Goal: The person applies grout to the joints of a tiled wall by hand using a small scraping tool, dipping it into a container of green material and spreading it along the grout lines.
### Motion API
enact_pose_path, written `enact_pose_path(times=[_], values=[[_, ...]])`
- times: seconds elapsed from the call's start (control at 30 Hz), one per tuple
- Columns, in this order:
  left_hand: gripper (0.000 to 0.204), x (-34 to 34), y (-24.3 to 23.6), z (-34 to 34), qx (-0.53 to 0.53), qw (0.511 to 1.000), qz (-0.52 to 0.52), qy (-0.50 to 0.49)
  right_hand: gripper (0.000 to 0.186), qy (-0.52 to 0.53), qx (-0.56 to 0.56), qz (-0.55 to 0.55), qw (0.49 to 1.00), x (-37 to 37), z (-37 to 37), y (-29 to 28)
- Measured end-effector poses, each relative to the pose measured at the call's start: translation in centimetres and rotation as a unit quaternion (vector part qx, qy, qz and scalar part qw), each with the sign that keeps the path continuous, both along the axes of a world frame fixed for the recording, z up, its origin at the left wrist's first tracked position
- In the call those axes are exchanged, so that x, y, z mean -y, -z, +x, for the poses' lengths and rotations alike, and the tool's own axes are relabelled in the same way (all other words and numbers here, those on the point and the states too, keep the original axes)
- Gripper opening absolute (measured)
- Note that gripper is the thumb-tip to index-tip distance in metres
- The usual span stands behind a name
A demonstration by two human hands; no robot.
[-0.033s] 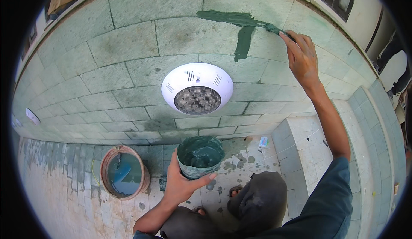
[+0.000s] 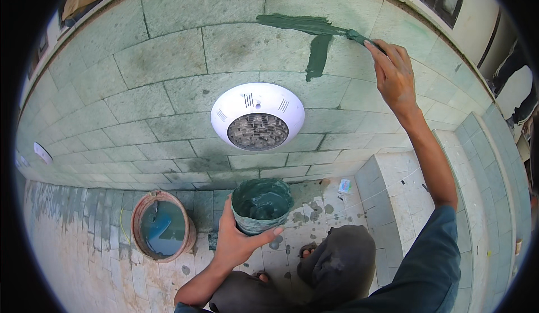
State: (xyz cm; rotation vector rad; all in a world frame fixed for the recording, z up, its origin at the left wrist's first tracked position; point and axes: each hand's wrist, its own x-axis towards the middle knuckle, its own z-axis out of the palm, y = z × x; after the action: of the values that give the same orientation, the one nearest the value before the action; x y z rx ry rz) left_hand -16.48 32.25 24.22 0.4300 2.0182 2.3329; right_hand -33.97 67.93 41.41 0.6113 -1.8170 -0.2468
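My left hand (image 2: 236,249) is wrapped round a small cup (image 2: 259,225) smeared with green, its mouth facing up, with thick dark green paste (image 2: 264,203) inside. High on the tiled wall, my right hand (image 2: 397,77) grips a narrow spreading tool (image 2: 359,38) coated in the same green; whether it is a spatula or a brush, I cannot tell. Its tip touches the wall at the right end of a wet green streak (image 2: 297,24) along a tile joint. From that streak a short green band (image 2: 318,57) runs down another joint.
A round white light (image 2: 292,116) sticks out of the wall below the streaks. On the floor to the left stands a bucket (image 2: 191,234) of murky water with a blue object (image 2: 160,223) in it. Tiled steps (image 2: 393,195) rise at the right. A small packet (image 2: 344,186) lies near the wall.
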Motion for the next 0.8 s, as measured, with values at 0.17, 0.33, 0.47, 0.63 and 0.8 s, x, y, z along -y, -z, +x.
enact_pose_path(times=[0.17, 0.33, 0.47, 0.63, 0.8], values=[[0.079, -0.2, 0.1, 0.0, -0.003, 1.0, -0.004, 0.002, 0.046, -0.048, 0.002, -0.015, 0.999, 2.3, -1.1, 0.1], [0.079, -0.3, 0.2, 0.0, -0.003, 1.0, -0.013, -0.006, 0.043, -0.033, 0.035, -0.025, 0.999, 4.4, -1.0, 1.7], [0.079, -0.2, 0.1, 0.2, -0.004, 1.0, -0.02, -0.013, 0.045, 0.021, 0.095, -0.054, 0.994, 3.5, 1.1, 2.9], [0.078, -0.5, 0.1, -0.2, 0.004, 1.0, -0.018, -0.004, 0.048, -0.025, 0.081, -0.076, 0.993, 2.4, 2.0, 2.5], [0.078, -0.8, 0.1, -0.2, 0.006, 1.0, -0.026, 0.001, 0.048, -0.099, 0.049, -0.041, 0.993, 4.3, 0.2, 3.6]])
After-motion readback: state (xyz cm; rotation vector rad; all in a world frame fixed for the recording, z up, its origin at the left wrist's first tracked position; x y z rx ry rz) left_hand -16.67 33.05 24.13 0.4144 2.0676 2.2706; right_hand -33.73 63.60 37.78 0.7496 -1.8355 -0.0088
